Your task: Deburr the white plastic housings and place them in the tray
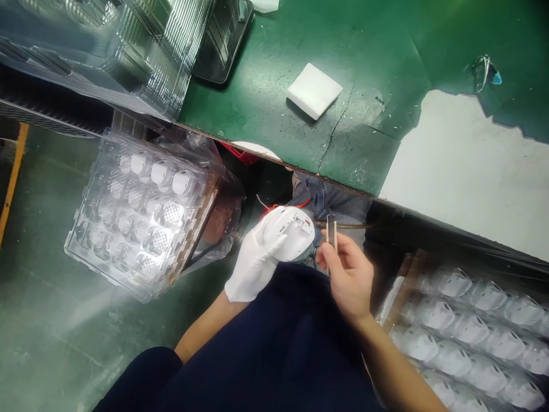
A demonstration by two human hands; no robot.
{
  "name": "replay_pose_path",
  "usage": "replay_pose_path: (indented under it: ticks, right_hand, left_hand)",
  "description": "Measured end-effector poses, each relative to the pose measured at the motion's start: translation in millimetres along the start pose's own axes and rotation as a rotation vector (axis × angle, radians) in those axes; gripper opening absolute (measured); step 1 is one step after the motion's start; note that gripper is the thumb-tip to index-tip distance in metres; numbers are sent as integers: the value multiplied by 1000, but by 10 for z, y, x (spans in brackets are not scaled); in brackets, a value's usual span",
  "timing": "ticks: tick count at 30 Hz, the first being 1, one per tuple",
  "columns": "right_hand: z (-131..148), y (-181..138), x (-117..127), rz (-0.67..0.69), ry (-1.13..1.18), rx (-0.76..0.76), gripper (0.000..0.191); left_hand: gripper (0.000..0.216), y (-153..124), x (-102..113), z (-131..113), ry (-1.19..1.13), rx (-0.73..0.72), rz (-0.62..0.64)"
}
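My left hand [254, 260], in a white glove, is wrapped round a white rounded plastic housing [295, 237] in front of my body. The housing's inner side faces up, showing a cutout and a small red mark near its upper edge. My bare right hand [349, 274] is just right of the housing and apart from it. Between its thumb and fingers is a slim upright tool [331, 232] with two pale strips and a dark middle; its exact kind is unclear.
The green worktable [266, 109] carries a white foam block [315, 90], a black tray [225, 43] and clear stacked trays [146, 51]. At left, a clear tray [92, 240] holds several white parts. More white parts [467, 329] lie in trays at lower right.
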State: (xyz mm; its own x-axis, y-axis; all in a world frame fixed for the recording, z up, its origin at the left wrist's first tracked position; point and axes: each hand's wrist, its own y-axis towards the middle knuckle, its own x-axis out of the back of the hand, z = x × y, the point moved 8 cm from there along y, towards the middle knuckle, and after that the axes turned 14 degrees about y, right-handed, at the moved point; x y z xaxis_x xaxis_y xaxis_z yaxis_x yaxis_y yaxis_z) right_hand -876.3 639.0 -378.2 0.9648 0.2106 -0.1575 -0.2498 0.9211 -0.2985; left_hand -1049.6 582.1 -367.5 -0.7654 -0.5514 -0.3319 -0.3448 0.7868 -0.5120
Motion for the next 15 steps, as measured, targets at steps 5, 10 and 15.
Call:
replay_pose_path:
  ticks: [5,10,15]
  right_hand:
    - [-184,91,-150,47,272,-207,33]
    - [-194,121,-206,80,424,-294,35]
    - [-172,93,-270,51,393,-303,42]
  left_hand:
    - [39,3,20,88,-63,100,-65]
    - [54,24,85,145,36,96,-73]
    - [106,48,34,219,437,-26,43]
